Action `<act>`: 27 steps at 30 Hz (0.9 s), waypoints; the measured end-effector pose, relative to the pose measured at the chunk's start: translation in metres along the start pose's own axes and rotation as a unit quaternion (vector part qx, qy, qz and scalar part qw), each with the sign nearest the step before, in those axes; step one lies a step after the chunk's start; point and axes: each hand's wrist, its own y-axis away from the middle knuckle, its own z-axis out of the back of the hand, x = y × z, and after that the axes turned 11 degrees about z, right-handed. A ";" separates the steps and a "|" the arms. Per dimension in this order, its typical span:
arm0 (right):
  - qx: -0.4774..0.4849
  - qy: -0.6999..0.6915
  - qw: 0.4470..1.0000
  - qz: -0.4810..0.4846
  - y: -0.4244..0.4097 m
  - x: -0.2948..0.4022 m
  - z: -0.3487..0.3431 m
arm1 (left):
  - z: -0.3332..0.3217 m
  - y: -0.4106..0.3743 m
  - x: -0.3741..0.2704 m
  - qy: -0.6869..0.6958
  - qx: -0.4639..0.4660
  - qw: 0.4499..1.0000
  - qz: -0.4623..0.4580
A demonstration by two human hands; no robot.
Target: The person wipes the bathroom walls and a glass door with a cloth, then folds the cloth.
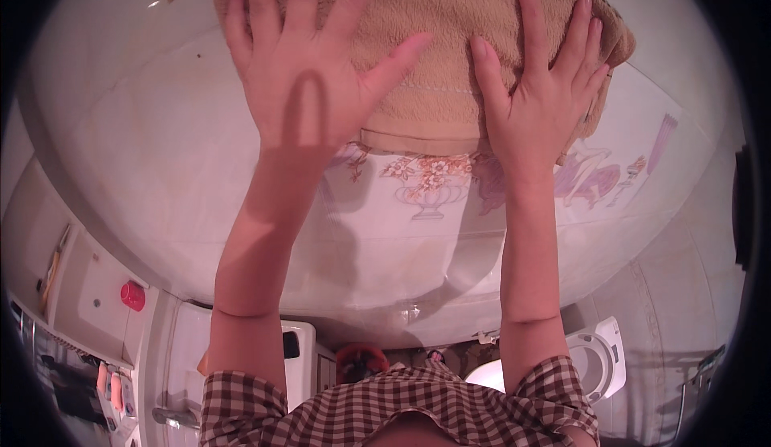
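Observation:
A tan terry towel (430, 67) spreads against a glossy tiled wall (168, 170), its hemmed lower edge above a printed flower vase. Across the towel's left part lies my left hand (301, 79), back toward me and fingers spread, their tips running past the top of the picture. A loop-shaped shadow falls on the back of that hand. My right hand (536, 97) rests on the towel's right part with fingers apart, near the folded right edge. Neither hand has the cloth gripped between its fingers, as far as I can see.
A red cup (132, 296) stands on a white shelf (81, 278) at lower left. Below are a white appliance or cabinet (301, 350), a red basin or bucket (362, 359) and a slippered foot (435, 358). A white toilet seat (593, 359) is at lower right.

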 end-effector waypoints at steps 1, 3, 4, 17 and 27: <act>0.000 -0.004 1.000 -0.002 0.005 0.000 0.000 | -0.001 0.004 0.003 -0.007 -0.017 1.000 -0.016; -0.001 -0.012 1.000 -0.007 0.015 0.001 -0.001 | -0.005 0.015 0.007 -0.020 -0.036 0.998 -0.037; 0.001 -0.012 1.000 -0.007 0.021 0.003 -0.001 | -0.005 0.020 0.008 -0.027 -0.038 0.998 -0.041; 0.075 -0.024 0.997 -0.015 0.105 0.036 0.019 | 0.004 0.127 0.008 -0.070 0.028 0.997 0.030; 0.120 -0.038 0.992 -0.021 0.171 0.049 0.030 | 0.002 0.198 0.006 -0.064 0.054 0.995 0.059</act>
